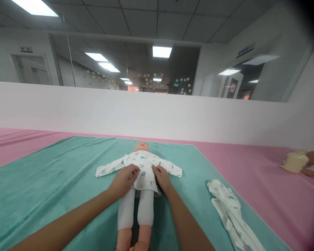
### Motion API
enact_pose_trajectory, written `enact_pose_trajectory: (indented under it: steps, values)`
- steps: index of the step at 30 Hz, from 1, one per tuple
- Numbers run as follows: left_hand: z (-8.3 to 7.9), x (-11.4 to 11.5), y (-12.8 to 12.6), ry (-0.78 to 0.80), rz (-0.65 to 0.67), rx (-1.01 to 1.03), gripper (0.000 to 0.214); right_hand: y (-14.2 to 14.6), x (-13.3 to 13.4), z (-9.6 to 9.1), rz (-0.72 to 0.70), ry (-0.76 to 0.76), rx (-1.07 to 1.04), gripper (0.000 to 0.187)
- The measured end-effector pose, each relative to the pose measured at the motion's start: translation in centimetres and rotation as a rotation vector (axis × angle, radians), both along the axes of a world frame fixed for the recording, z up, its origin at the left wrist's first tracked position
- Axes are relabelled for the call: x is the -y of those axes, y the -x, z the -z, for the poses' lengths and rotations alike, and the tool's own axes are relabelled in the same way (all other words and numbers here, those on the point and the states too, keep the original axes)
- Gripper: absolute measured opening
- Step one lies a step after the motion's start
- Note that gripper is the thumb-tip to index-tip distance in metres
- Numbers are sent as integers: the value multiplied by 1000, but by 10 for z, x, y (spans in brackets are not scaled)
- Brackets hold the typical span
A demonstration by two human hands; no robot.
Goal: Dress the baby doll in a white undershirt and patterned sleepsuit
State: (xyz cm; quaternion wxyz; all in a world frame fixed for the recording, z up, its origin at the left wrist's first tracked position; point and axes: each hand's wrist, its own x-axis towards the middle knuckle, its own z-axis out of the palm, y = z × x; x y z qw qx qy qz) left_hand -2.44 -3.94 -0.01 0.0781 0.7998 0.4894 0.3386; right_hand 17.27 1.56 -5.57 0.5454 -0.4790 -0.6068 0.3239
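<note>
A baby doll lies on its back on a green sheet, head away from me and legs toward me. It wears a white baby shirt with small green prints, its sleeves spread to both sides. Over the shirt's left side, my left hand has its fingers closed in a pinch on the cloth. On the other side, the fingers of my right hand are pinched on the shirt too. White cloth covers the doll's upper legs; its lower legs are bare.
Matching printed baby trousers lie loosely at the right of the sheet. Pink cloth shows around the green one. At the far right edge is another doll-like figure with a pale yellow part. A white wall with windows stands behind.
</note>
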Motion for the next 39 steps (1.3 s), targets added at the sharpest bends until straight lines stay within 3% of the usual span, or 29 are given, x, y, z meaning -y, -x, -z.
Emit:
enact_pose_trajectory:
  steps: [4, 6, 9, 13, 17, 21, 25, 27, 30, 34, 39]
  values:
    - [-11, -52, 2, 71, -185, 207, 28, -1, -2, 1, 34, 55, 19, 41]
    - [-16, -81, -1, 139, -230, 241, 33, -4, -4, 4, -19, 147, -58, 36]
    - [-19, -117, -8, 189, -192, 247, 28, -7, -9, 9, -132, 257, -245, 30]
    - [-9, -142, -8, 201, -116, 246, 24, -9, -19, 13, -60, 227, -444, 25]
    - [3, -150, 0, 164, -31, 247, 30, -11, -23, 12, 100, 197, -402, 22]
    - [8, -151, 5, 160, 7, 258, 31, -6, -11, -6, 252, 43, -196, 18]
    - [9, -152, 5, 178, -21, 284, 29, 26, -9, -41, 230, -105, 43, 19]
    - [10, -153, 4, 185, -28, 295, 27, 48, -20, -58, 198, -93, 216, 21]
    - [10, -153, 6, 191, -32, 328, 25, 75, -46, -75, 259, 26, 560, 32]
    - [11, -154, 7, 180, -60, 386, 23, 87, -69, -76, 266, 180, 862, 39]
    - [12, -154, 2, 151, -66, 397, 23, 78, -79, -59, 313, 148, 831, 30]
